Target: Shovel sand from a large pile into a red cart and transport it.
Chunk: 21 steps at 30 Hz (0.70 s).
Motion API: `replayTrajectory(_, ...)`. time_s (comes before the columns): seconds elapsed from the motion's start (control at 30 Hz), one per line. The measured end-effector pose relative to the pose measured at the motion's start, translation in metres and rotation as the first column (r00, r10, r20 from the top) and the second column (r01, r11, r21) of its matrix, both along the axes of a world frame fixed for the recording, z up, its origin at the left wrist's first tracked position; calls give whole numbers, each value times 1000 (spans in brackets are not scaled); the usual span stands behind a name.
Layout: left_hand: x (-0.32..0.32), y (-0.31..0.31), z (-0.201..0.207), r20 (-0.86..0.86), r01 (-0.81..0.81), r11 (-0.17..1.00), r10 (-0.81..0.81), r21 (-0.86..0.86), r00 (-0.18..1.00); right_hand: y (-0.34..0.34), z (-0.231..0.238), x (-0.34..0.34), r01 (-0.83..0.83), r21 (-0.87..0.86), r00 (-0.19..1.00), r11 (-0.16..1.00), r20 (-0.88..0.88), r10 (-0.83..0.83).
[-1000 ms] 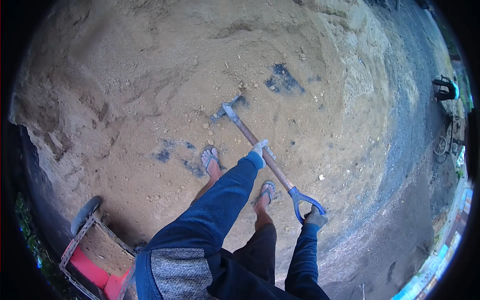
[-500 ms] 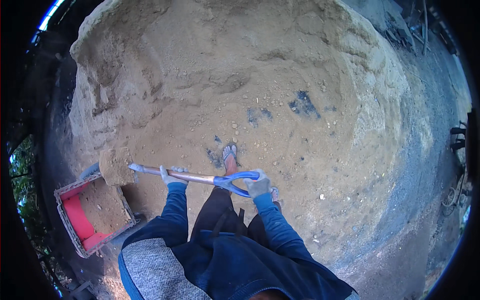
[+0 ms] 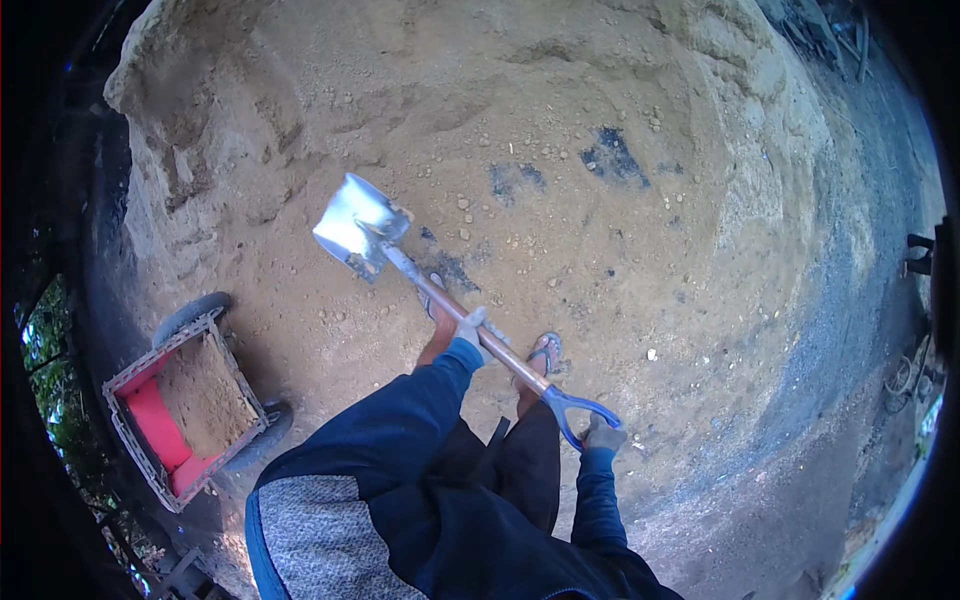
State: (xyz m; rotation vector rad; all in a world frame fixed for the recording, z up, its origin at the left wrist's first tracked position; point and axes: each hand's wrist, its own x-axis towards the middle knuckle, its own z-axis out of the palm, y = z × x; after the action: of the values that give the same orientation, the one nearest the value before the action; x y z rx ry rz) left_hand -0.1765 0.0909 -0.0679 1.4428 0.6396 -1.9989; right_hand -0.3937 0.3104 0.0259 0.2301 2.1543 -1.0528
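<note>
A shovel (image 3: pixel 425 284) slants across in front of me, its shiny blade up and to the left, over the earth. My left hand (image 3: pixel 480 333), in a pale glove, is wrapped round the middle of the wooden shaft. The blue D-shaped handle at the lower right end is gripped by my gloved right hand (image 3: pixel 604 434). Only a little soil clings near the blade's edge; the bright metal face shows. To the left stands a cart (image 3: pixel 160 352) with a red inside and a heap of brown soil (image 3: pixel 205 393) in it.
A tall bank of brown earth (image 3: pixel 420 90) rises ahead, with loose clods and dark patches (image 3: pixel 614 157) on the ground before it. The cart has dark wheels (image 3: pixel 190 318). A bicycle wheel (image 3: pixel 900 374) and a person's dark legs (image 3: pixel 920 255) show at the far right.
The shovel has swung away from the cart, to the right and forward. The soil on its blade is gone. Both hands have moved right, still gripping it, and my feet have shifted.
</note>
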Motion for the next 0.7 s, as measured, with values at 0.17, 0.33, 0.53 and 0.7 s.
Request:
replayTrajectory(0.17,-152,109,-8,-243,336,899,-272,279,931,106,90,-46,394,335,907,856,-293,-303)
replayTrajectory(0.33,-160,23,-71,-237,320,911,-261,261,936,28,28,-64,322,311,922,894,-316,-222)
replayTrajectory(0.53,-41,-122,-132,-32,188,982,-187,32,982,-140,-42,24,31,25,982,999,-185,-25)
replayTrajectory(0.7,-17,-72,-85,-112,86,994,-78,67,991,-79,-17,20,-37,32,976,999,-213,43)
